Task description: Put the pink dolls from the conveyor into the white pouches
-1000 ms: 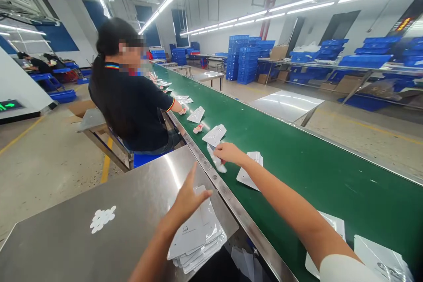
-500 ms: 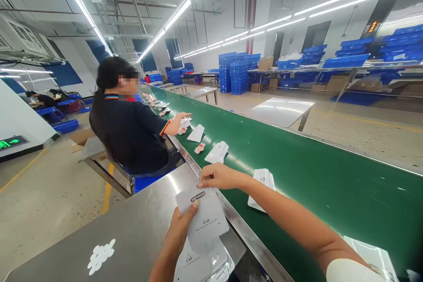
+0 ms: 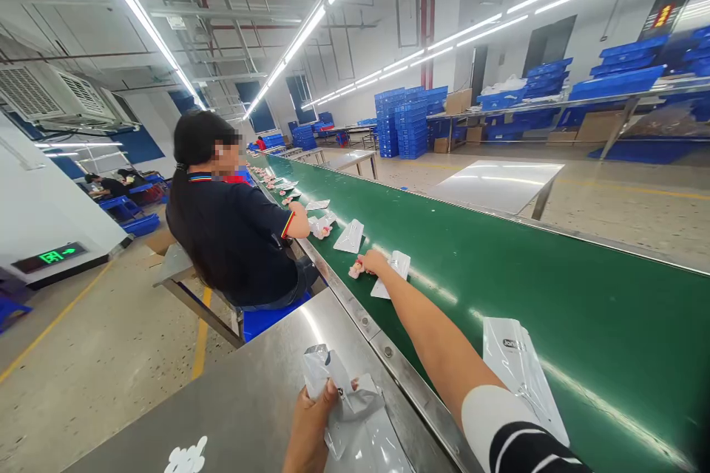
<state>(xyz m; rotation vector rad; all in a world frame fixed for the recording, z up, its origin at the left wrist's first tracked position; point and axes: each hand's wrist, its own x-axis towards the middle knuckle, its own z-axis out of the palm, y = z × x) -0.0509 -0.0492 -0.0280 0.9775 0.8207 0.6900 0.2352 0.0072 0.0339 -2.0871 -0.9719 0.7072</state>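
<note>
My left hand (image 3: pixel 311 421) is closed on a white plastic pouch (image 3: pixel 320 369), which is bent and crumpled, its mouth partly spread. Under it, at the edge of the metal table, lie more glossy white pouches (image 3: pixel 371 443). My right arm stretches out over the green conveyor belt. There my right hand (image 3: pixel 376 263) has its fingers closed at a small pink toy-like piece (image 3: pixel 356 269); its exact kind is too small to tell. Just beside that hand a flat white pouch (image 3: pixel 396 275) lies on the belt, and a larger printed pouch (image 3: pixel 518 366) lies nearer me.
The green belt (image 3: pixel 471 251) runs away along a metal rail (image 3: pixel 382 344). A co-worker (image 3: pixel 233 236) sits ahead on the left, an arm over the belt among pouches and pink pieces. White stickers (image 3: pixel 186 456) lie on the steel table (image 3: pixel 249 392). Blue crates (image 3: pixel 411 126) are stacked behind.
My right hand has left the pouch and reached forward onto the belt to the pink piece. The pouch in my left hand has gone from flat to crumpled. Pouches on the belt have shifted nearer.
</note>
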